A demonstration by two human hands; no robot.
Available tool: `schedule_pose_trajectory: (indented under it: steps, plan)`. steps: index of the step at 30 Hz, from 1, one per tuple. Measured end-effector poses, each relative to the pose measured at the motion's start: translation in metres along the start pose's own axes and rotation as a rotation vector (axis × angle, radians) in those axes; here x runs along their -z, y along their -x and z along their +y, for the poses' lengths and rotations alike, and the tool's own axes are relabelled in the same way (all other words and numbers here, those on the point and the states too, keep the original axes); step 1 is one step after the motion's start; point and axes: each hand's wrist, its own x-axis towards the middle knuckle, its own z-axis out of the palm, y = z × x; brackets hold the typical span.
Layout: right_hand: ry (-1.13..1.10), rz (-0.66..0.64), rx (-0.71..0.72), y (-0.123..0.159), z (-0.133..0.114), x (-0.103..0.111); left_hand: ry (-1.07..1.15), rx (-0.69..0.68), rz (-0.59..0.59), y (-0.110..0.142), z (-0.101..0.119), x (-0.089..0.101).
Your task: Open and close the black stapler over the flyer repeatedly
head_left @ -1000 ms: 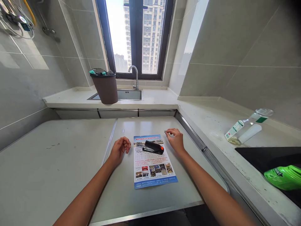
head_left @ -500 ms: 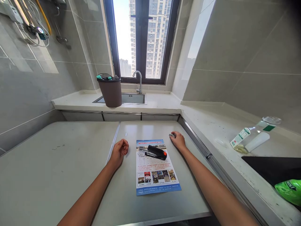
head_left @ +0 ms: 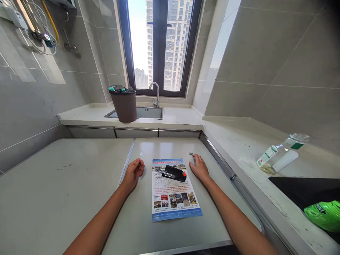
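Note:
A black stapler (head_left: 174, 173) with a red-orange spot lies across the upper part of a printed flyer (head_left: 177, 212) on the white board. Its top looks raised, showing a metal part at the left. To the left of the flyer, my left hand (head_left: 135, 172) rests with its fingers curled in, and nothing shows in it. On the other side, my right hand (head_left: 199, 167) lies with fingers stretched out, palm down. Just beyond its fingertips sits a small strip of staples (head_left: 191, 153), seemingly touching or very near the index finger.
A small pale piece (head_left: 141, 153) lies beyond my left hand. At the back, a brown bin (head_left: 123, 106) stands by the sink (head_left: 150, 112) and faucet (head_left: 157, 94). On the right counter are a tilted clear bottle (head_left: 283, 154) and a green packet (head_left: 322, 215).
My right hand has let go of the staple strip, leaving it on the board, and its fingers have opened and drawn slightly back. My left hand stays curled. The view has shifted slightly.

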Motion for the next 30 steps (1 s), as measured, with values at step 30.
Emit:
schedule_pose_trajectory:
  steps: [30]
  plan:
    - [0.025,-0.02,0.021,0.0,-0.001,0.004,-0.132,0.009,0.069,-0.007,-0.006,0.013]
